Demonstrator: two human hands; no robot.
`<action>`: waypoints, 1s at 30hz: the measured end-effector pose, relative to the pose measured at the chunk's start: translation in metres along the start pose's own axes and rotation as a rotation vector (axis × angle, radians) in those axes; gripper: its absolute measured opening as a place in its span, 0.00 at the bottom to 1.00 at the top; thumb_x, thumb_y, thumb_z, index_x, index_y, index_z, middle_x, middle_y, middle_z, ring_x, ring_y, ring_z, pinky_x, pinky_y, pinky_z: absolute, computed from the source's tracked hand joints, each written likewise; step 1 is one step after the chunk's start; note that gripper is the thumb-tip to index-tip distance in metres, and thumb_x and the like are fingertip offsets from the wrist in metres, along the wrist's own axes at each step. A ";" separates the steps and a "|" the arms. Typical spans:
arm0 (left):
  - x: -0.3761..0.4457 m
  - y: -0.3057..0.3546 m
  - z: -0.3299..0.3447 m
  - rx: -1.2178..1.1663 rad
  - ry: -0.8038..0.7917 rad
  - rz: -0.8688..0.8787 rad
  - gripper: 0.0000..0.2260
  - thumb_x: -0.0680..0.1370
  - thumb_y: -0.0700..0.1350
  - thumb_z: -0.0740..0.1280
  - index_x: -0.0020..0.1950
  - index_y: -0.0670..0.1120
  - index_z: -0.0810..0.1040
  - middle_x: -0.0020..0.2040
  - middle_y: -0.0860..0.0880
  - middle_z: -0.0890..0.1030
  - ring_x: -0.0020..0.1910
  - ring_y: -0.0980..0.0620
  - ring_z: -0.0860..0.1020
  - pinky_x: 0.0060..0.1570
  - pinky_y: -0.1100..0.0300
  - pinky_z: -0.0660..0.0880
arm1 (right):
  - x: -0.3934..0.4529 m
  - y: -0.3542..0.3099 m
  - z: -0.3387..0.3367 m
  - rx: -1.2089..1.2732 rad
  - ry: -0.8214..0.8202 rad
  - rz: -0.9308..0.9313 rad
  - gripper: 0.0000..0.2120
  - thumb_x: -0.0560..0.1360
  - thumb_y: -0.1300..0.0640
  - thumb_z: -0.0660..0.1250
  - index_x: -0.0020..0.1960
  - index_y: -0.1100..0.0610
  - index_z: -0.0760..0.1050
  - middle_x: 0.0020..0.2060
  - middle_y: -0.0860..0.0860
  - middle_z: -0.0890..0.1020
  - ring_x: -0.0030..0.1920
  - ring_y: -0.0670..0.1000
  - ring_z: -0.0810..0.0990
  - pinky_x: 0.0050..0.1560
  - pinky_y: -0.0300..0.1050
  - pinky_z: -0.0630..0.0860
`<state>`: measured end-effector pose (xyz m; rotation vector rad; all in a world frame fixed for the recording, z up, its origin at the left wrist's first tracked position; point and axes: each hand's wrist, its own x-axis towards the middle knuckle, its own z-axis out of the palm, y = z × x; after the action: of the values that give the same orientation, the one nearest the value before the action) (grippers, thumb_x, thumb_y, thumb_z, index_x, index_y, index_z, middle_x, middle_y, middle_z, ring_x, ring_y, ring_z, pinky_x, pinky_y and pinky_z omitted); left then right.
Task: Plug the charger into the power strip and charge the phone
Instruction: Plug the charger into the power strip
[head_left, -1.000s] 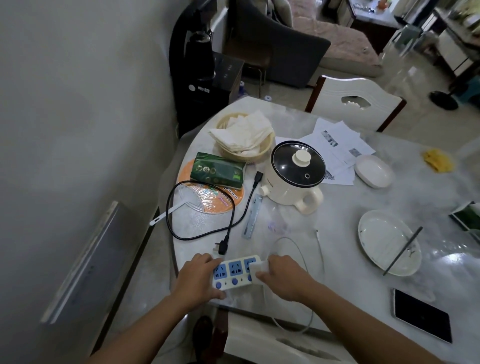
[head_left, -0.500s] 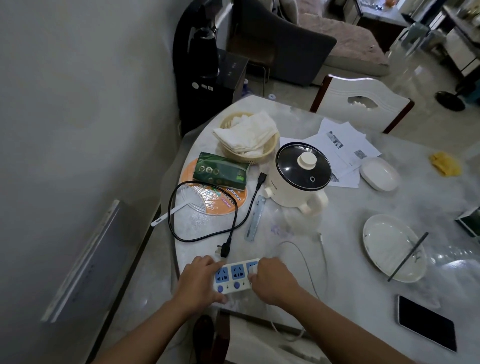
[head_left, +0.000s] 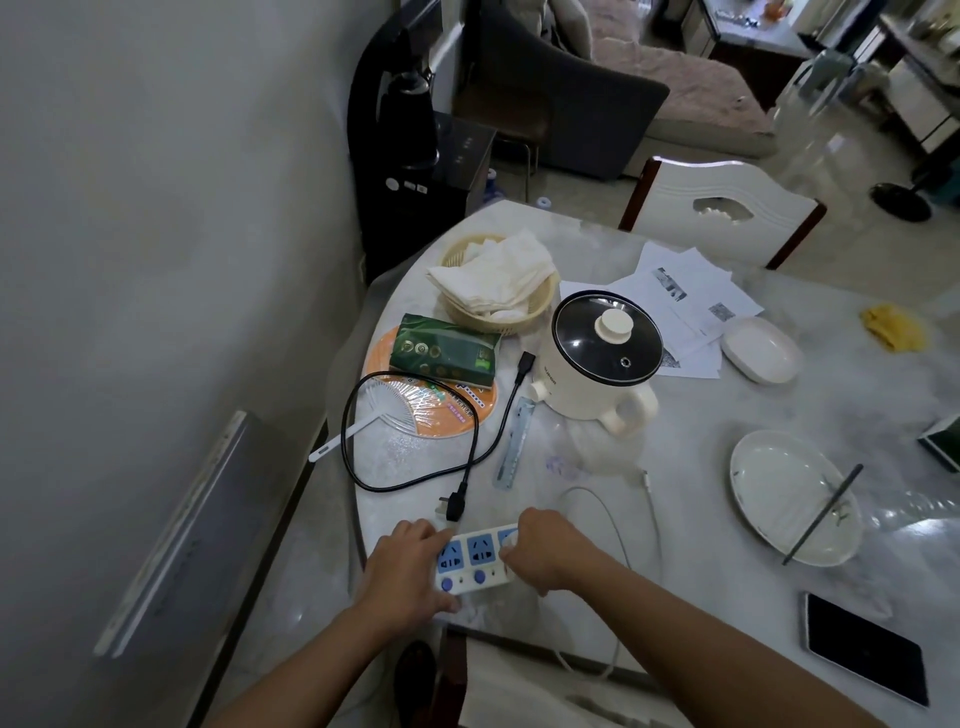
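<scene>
- Both hands are working at the near table edge: the left hand (head_left: 402, 569) is lying curled over the left end of the white plastic power strip with blue socket faces (head_left: 470, 564), pinning it flat to the pale marble-look table (head_left: 649, 525).
- The right hand (head_left: 543, 551) is closing over the strip's rightmost socket, fingers bunched as if pressing something in; the charger itself is hiding under that palm, so I cannot tell whether it is seated.
- A thin white charging cable (head_left: 615, 525) is looping out from under the right hand, its free tip (head_left: 645, 475) lying on the table below the cream electric pot with a dark glass lid (head_left: 602, 361).
- The black slab-shaped phone (head_left: 865, 654) is lying face up at the near right of the table, well apart from the strip and not yet connected.
- To do this step well, the left hand should be bracing the strip so it is not sliding, while the right is pushing straight down, prongs square to the slots, until the charger body is sitting flush.
- The loose black power cord (head_left: 457, 506), whose plug is lying just beside the strip, is best left alone.
</scene>
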<state>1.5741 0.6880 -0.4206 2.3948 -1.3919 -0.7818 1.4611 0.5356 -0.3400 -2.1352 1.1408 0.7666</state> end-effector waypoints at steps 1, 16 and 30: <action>0.000 0.001 -0.001 0.011 -0.006 0.006 0.38 0.60 0.65 0.74 0.68 0.56 0.70 0.55 0.57 0.74 0.51 0.57 0.69 0.50 0.61 0.72 | 0.000 0.001 -0.001 0.018 -0.014 0.010 0.10 0.77 0.52 0.66 0.49 0.55 0.66 0.52 0.56 0.81 0.41 0.51 0.81 0.31 0.37 0.78; 0.007 0.019 0.001 0.086 -0.021 0.125 0.36 0.67 0.60 0.68 0.74 0.53 0.64 0.62 0.51 0.76 0.56 0.50 0.71 0.50 0.56 0.72 | -0.004 -0.001 0.004 0.029 -0.014 0.103 0.14 0.71 0.55 0.72 0.50 0.57 0.68 0.38 0.50 0.75 0.40 0.54 0.85 0.38 0.48 0.85; 0.006 0.024 -0.003 0.078 -0.049 0.070 0.37 0.67 0.59 0.71 0.74 0.54 0.64 0.62 0.52 0.75 0.57 0.50 0.70 0.51 0.56 0.72 | -0.025 -0.017 -0.055 -0.046 -0.051 -0.061 0.13 0.71 0.57 0.72 0.44 0.62 0.69 0.33 0.53 0.79 0.24 0.46 0.82 0.19 0.36 0.72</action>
<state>1.5612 0.6703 -0.4084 2.3849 -1.5435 -0.7869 1.4754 0.5166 -0.2822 -2.1652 1.0369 0.8221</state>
